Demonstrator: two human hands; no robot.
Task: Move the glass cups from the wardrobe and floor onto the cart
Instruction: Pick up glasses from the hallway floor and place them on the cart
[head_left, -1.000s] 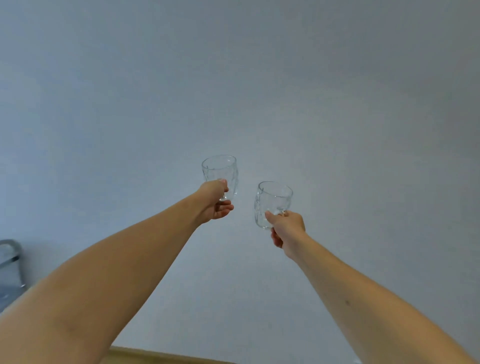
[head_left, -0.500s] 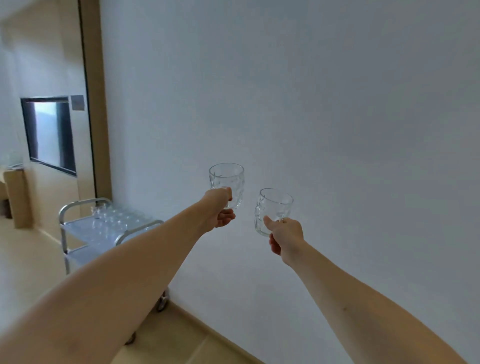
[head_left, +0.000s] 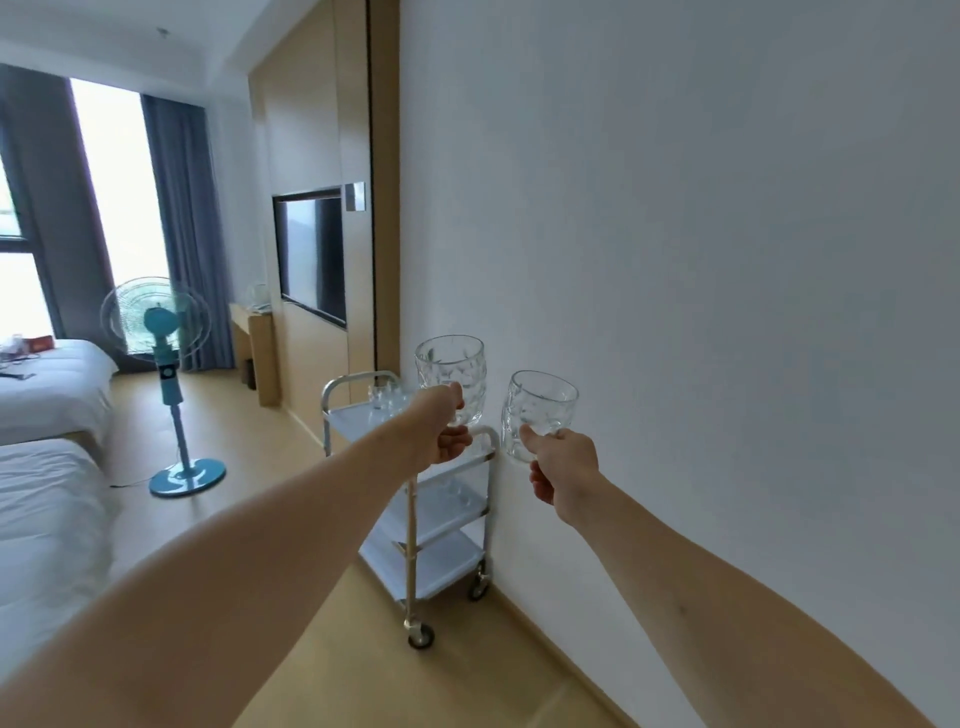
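The cart stands at centre frame against the wall, long axis running away, directly beyond the left hand gripping one glass cup, while the right hand, to its right, grips another cup.

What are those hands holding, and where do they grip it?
Each holds a glass cup low on its body: the left hand the left cup, the right hand the right cup.
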